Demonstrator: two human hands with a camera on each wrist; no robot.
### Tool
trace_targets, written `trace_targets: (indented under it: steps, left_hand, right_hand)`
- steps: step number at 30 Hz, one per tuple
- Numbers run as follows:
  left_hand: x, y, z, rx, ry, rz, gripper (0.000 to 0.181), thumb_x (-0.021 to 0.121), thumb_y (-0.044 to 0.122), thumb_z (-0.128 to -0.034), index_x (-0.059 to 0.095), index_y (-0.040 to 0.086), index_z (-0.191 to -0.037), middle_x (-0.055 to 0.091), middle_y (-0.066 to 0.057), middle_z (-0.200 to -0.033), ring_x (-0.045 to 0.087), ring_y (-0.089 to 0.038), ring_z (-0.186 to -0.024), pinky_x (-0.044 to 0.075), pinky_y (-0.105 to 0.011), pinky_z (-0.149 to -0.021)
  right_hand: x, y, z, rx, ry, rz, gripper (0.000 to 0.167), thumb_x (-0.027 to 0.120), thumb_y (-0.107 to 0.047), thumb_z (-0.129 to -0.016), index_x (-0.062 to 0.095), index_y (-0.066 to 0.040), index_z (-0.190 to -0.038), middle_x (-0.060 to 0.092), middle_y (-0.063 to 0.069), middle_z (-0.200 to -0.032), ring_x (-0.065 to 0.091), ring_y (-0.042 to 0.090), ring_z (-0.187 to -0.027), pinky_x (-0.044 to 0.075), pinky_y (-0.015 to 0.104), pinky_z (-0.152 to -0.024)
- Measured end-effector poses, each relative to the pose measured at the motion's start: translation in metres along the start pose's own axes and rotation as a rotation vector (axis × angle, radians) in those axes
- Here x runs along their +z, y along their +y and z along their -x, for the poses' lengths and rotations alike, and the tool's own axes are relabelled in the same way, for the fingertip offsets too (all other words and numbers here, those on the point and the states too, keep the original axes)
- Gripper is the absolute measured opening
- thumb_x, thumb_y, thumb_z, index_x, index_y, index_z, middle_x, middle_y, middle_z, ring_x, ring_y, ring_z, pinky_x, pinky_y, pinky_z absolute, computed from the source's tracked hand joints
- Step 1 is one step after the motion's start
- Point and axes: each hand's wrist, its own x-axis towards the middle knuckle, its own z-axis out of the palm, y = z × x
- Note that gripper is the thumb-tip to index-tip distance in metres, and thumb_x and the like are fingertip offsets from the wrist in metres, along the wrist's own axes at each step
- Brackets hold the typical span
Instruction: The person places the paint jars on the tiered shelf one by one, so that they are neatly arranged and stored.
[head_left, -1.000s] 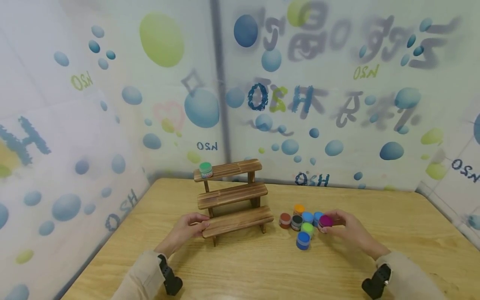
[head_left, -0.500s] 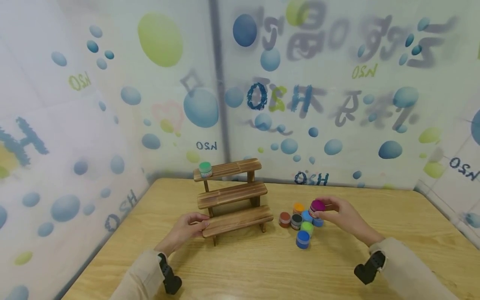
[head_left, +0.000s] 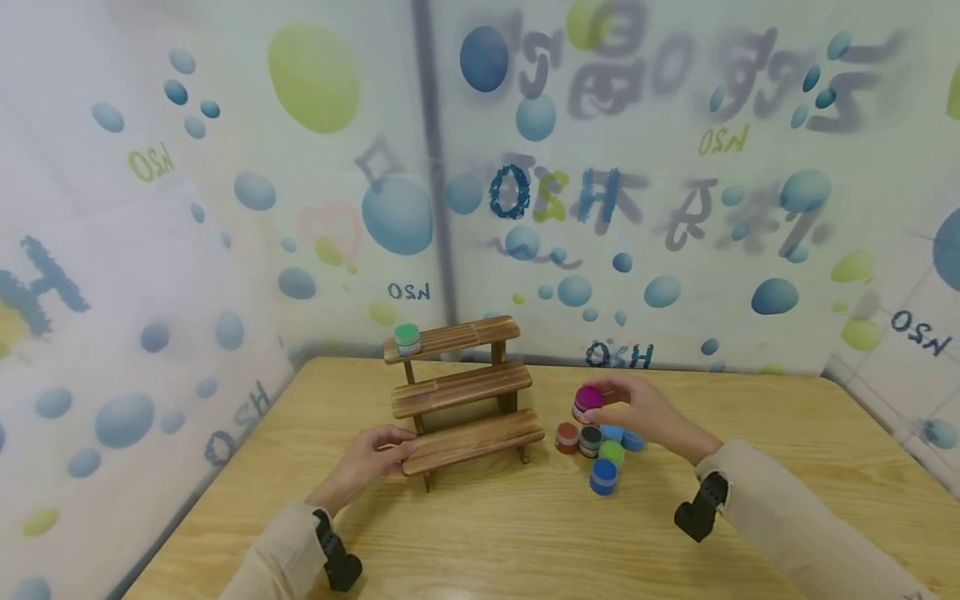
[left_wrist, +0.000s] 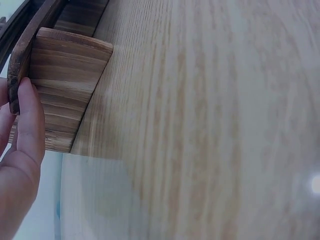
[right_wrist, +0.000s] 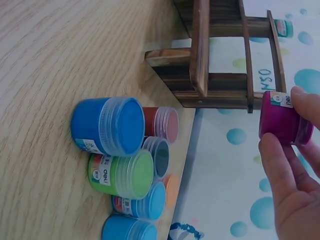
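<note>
A three-tier wooden rack point(head_left: 465, 443) stands on the table, with a green-lidded jar point(head_left: 407, 338) at the left end of its top tier. The left hand point(head_left: 367, 465) pinches the left end of the lowest tier, thumb above; in the left wrist view its fingers point(left_wrist: 31, 120) lie against the board's edge. The right hand point(head_left: 651, 417) grips a magenta jar point(head_left: 587, 403) between thumb and fingers, to the right of the rack. In the right wrist view the magenta jar point(right_wrist: 282, 117) is held off the table, above the other jars.
Several jars cluster right of the rack: red-brown point(head_left: 567, 437), black point(head_left: 590, 441), green point(head_left: 612, 454), dark blue point(head_left: 603, 477) and light blue point(head_left: 633, 439). An orange jar point(right_wrist: 171, 190) shows in the right wrist view. A patterned curtain point(head_left: 675, 333) hangs behind the table point(head_left: 480, 542).
The right hand has lifted the magenta jar from the right side of the cluster and carried it left, over the jars. The left hand has stayed on the rack.
</note>
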Motion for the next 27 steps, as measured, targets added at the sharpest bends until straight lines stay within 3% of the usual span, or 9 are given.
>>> trace_targets:
  steps: [5,10,14,24,27]
  left_hand:
    - [-0.001,0.001,0.0,0.003,0.003,0.003,0.034,0.057,0.012,-0.0871,0.052,-0.013,-0.109,0.056,-0.014,-0.105,0.055,-0.014,-0.083,0.05,-0.028,-0.068]
    - [0.0,0.001,0.001,0.001,0.0,-0.007,0.034,0.057,0.013,-0.0869,0.052,-0.012,-0.109,0.055,-0.015,-0.107,0.055,-0.015,-0.082,0.05,-0.028,-0.068]
    - [0.001,0.003,0.001,0.011,-0.006,-0.022,0.033,0.058,0.013,-0.0869,0.053,-0.012,-0.109,0.053,-0.018,-0.11,0.055,-0.016,-0.083,0.05,-0.028,-0.068]
    - [0.002,0.004,0.002,0.025,0.008,-0.027,0.032,0.058,0.013,-0.0867,0.054,-0.011,-0.107,0.054,-0.017,-0.108,0.055,-0.017,-0.084,0.05,-0.029,-0.067]
    - [0.002,0.003,0.002,0.025,0.009,-0.028,0.032,0.058,0.013,-0.0868,0.053,-0.011,-0.107,0.054,-0.018,-0.109,0.055,-0.017,-0.083,0.05,-0.029,-0.067]
  right_hand:
    - [0.009,-0.006,-0.01,-0.059,-0.082,0.027,0.044,0.068,-0.02,-0.079,0.053,0.002,-0.114,0.059,0.012,-0.101,0.057,0.024,-0.09,0.047,0.037,-0.076]
    - [0.019,-0.011,-0.017,-0.118,-0.135,0.056,0.042,0.066,-0.018,-0.08,0.053,0.004,-0.113,0.059,0.012,-0.101,0.057,0.024,-0.09,0.047,0.033,-0.075]
    - [0.025,-0.018,-0.025,-0.119,-0.134,0.06,0.041,0.066,-0.02,-0.081,0.054,0.0,-0.114,0.06,0.008,-0.099,0.057,0.021,-0.09,0.046,0.033,-0.075]
    - [0.028,-0.05,-0.055,-0.227,-0.105,0.098,0.037,0.069,-0.019,-0.078,0.057,-0.002,-0.109,0.062,0.004,-0.094,0.058,0.018,-0.087,0.046,0.038,-0.077]
    - [0.031,-0.057,-0.063,-0.224,-0.092,0.095,0.039,0.068,-0.02,-0.078,0.056,-0.003,-0.111,0.062,0.004,-0.096,0.058,0.016,-0.088,0.046,0.037,-0.077]
